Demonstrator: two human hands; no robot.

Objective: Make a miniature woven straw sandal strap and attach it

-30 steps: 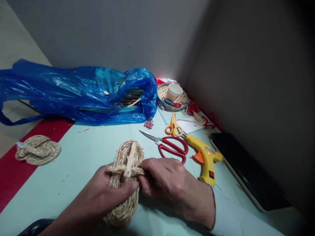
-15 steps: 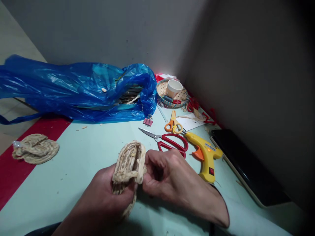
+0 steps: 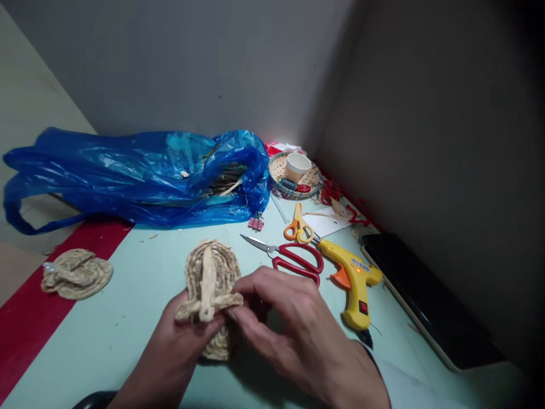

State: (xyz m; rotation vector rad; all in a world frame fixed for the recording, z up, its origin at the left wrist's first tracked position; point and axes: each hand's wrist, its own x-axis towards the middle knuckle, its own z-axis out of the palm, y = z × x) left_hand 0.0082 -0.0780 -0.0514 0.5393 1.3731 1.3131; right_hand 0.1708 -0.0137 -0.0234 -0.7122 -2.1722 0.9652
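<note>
A small woven straw sandal (image 3: pixel 212 271) is held just above the pale green table (image 3: pixel 140 272), sole down and toe pointing away. My left hand (image 3: pixel 179 346) grips it from below and the left, thumb pressed on the cross strap. My right hand (image 3: pixel 293 329) comes in from the right, with thumb and fingers pinching the right end of that strap. A second straw sandal (image 3: pixel 76 274) lies flat at the table's left edge, on the red strip.
A blue plastic bag (image 3: pixel 136 173) with straw inside lies along the back. Red scissors (image 3: pixel 293 258), orange scissors (image 3: pixel 298 224), a yellow glue gun (image 3: pixel 351 275) and a pink binder clip (image 3: pixel 256 222) lie to the right. A basket (image 3: pixel 281 165) holds a white cup (image 3: pixel 297 166). A black tablet (image 3: pixel 426 295) sits by the wall.
The sandal went from flat to tilted on edge, then back to flat with its strap up, slightly further left. My right hand shifted its pinch along the strap.
</note>
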